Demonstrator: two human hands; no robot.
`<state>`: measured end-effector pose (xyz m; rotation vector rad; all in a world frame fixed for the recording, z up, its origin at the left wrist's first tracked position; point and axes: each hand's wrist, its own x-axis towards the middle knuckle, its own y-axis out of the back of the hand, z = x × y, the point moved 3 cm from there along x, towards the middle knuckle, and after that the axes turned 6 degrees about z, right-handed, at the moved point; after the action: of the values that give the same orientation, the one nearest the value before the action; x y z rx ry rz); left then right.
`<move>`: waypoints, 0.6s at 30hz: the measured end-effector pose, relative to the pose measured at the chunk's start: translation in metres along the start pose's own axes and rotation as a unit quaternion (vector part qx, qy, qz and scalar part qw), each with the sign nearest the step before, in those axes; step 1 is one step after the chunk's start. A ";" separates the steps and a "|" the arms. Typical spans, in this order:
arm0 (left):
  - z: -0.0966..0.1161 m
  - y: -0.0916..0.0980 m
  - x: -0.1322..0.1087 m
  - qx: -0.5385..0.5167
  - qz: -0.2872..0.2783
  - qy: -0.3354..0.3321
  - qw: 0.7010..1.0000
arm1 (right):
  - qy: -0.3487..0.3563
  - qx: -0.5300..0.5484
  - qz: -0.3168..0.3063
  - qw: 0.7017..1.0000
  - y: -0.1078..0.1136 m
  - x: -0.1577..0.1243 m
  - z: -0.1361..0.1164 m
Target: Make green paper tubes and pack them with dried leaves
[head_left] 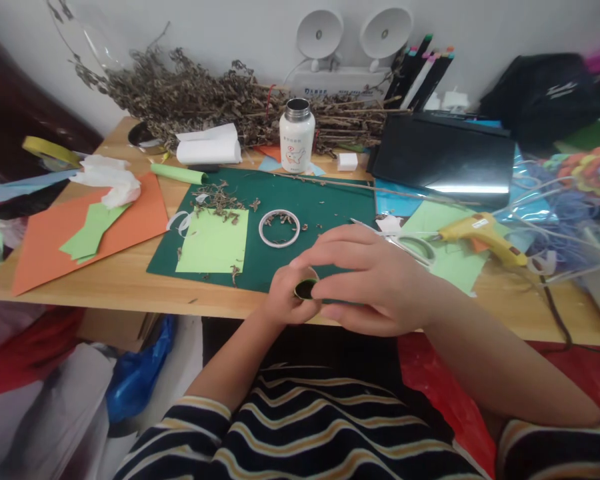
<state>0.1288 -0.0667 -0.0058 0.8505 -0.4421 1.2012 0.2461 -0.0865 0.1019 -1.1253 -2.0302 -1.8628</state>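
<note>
In the head view my left hand point(285, 297) is closed around a small green paper tube point(305, 289), whose round dark opening faces up. My right hand point(365, 280) curves over it from the right, its fingertips at the tube's rim and against my left hand; its thumb is hidden. Just beyond lies a roll of white tape point(279, 229) with dried leaf bits inside its ring. A light green paper square point(213, 241) rests on the dark green cutting mat point(325, 197), dried leaves along its top edge. Scissors point(413, 248) lie by my right wrist.
A white bottle point(297, 137) stands uncapped at the back, before a heap of dried stems point(195, 93). At right are a yellow glue gun point(483, 237) with its cord and a black tablet-like panel point(445, 160). Orange card point(95, 233) and yellow tape point(51, 152) lie left.
</note>
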 end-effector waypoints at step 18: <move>-0.010 -0.007 -0.006 -0.084 0.004 0.084 0.993 | -0.524 -0.272 -0.182 0.786 0.026 -0.098 0.148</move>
<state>0.1323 -0.0639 -0.0189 0.5979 -0.4035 1.2141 0.3839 0.0068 0.0349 -2.5490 -2.3246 -2.4063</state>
